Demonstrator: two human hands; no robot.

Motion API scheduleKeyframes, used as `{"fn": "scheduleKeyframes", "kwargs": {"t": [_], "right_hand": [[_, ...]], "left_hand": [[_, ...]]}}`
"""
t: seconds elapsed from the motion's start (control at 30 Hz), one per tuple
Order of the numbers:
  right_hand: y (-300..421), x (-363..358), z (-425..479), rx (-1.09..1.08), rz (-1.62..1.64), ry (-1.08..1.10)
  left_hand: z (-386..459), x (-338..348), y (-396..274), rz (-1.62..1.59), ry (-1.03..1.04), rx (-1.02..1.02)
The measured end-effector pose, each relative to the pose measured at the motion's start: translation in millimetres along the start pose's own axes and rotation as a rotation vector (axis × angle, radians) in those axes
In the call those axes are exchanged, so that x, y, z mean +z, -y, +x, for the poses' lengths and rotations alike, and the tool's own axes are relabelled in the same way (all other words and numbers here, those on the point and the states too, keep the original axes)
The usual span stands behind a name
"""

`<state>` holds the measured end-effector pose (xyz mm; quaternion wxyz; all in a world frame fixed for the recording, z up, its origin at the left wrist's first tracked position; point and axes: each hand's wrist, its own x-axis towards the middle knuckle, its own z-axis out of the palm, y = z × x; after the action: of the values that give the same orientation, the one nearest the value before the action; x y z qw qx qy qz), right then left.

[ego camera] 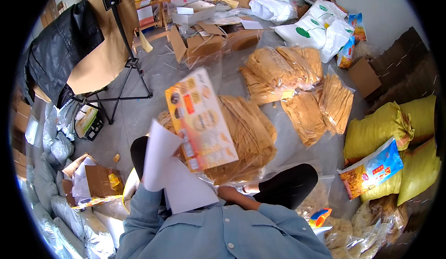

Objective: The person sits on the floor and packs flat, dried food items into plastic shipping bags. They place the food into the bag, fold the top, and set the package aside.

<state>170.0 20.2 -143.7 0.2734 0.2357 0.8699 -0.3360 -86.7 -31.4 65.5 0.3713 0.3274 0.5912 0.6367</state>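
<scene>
A carton (202, 123) printed in yellow, white and red stands tilted in front of my body, slightly blurred. White panels (188, 186) lie at its near side, and one curls up on the left; whether they are flaps of the carton or separate sheets I cannot tell. My left hand is hidden behind the curled white panel, with its sleeve (141, 203) leading up to it. Low between my knees, my right hand (228, 193) is at the right edge of the white panels, its fingers mostly hidden. Beyond the carton lies a bundle of tan, dried-looking sheets (244, 133) in clear plastic.
More bagged tan bundles (285, 71) lie ahead on the grey floor. A folding chair (108, 50) with a black jacket is at left, above grey plastic parcels (94, 231). An open cardboard box (102, 182) stands nearby. Yellow sacks (376, 130) are stacked at right.
</scene>
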Motion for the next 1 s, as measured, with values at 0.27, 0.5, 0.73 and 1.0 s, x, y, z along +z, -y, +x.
{"fn": "scheduleKeyframes", "kwargs": {"t": [0.27, 0.5, 0.73, 1.0], "right_hand": [[-15.8, -67.2, -47.3, -0.273, 0.045, 0.287], [-14.4, -199.5, -80.9, -0.034, 1.182, -0.647], [-24.4, -185.1, -44.9, -0.159, 1.155, -0.763], [-50.5, -172.9, -20.9, 0.045, 0.762, -1.023]], "left_hand": [[-2.4, -11.9, 38.3, 0.195, 0.377, -0.229], [-2.8, 17.3, 28.1, 0.169, 0.617, -0.210], [6.1, 31.0, 46.5, 0.261, 0.466, -0.282], [14.4, 27.0, 72.3, 0.080, -0.063, -0.343]]}}
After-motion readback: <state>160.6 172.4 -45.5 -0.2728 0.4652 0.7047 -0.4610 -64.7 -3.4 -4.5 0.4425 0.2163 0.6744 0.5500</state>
